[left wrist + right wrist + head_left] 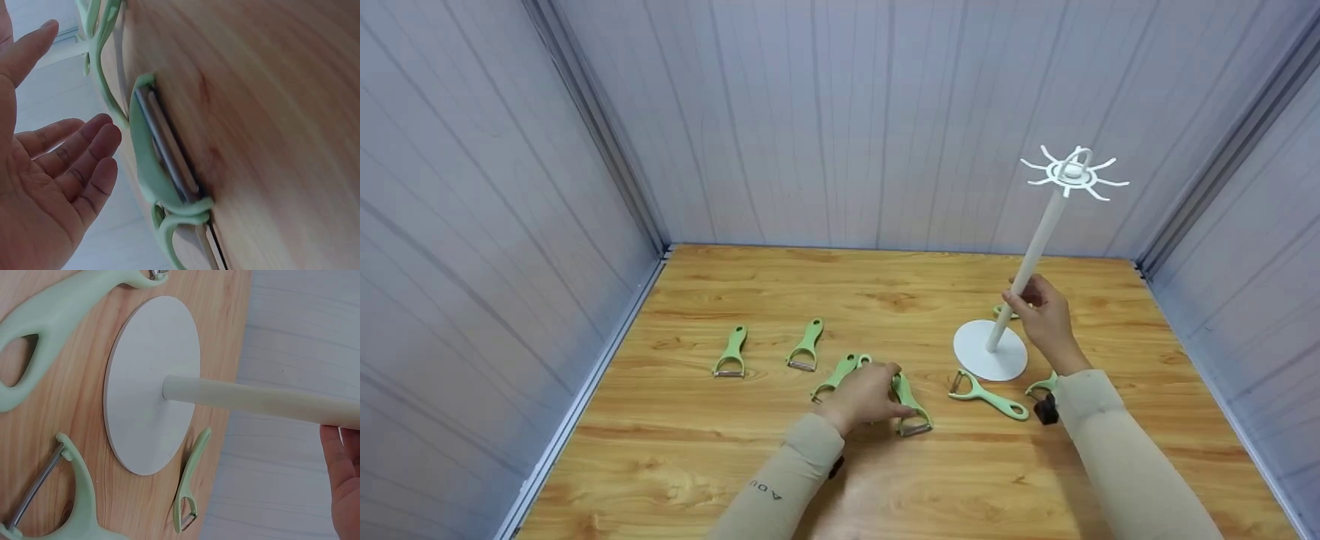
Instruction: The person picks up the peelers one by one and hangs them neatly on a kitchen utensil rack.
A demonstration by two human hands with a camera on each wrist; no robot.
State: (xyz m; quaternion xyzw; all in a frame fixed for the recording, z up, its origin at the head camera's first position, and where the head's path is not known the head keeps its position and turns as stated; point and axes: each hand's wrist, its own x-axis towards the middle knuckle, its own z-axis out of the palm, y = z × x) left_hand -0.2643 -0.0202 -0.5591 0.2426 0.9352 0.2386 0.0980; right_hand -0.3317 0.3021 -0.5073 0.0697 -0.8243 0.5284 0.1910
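**Right hand [1048, 326] on the stand [1048, 225], left hand [861, 394] among the peelers [811, 336]**

The right hand's grip clasps the stand's white pole [1036, 251] in its lower half, above the round base [990, 365], which sits on the right part of the wooden tabletop [660, 450]. At the top, curved hooks [1112, 183] spread outward round a small loop.

The left hand's grip is released: in the left wrist view its fingers [93, 138] bend slightly, with nothing held between them and the thumb [34, 48]. They are just beside a peeler's green frame and steel blade [166, 146]; whether any finger touches it, I cannot tell. In the head view the hand hides part of this group: a green handle [844, 368] shows to its left, a looped end [865, 359] next to that, and a third peeler [906, 391] on the thumb side, blade end toward the person.

Two more lie farther left, apart from each other, blade ends also toward the person. Near the base's front lies the front peeler [994, 399], handle pointing right. Another is partly covered by the right sleeve [1125, 457], and the far peeler [999, 310] shows partly behind the pole. The left sleeve [780, 487] bears dark letters. Pale walls [847, 112] enclose the tabletop's back and sides.
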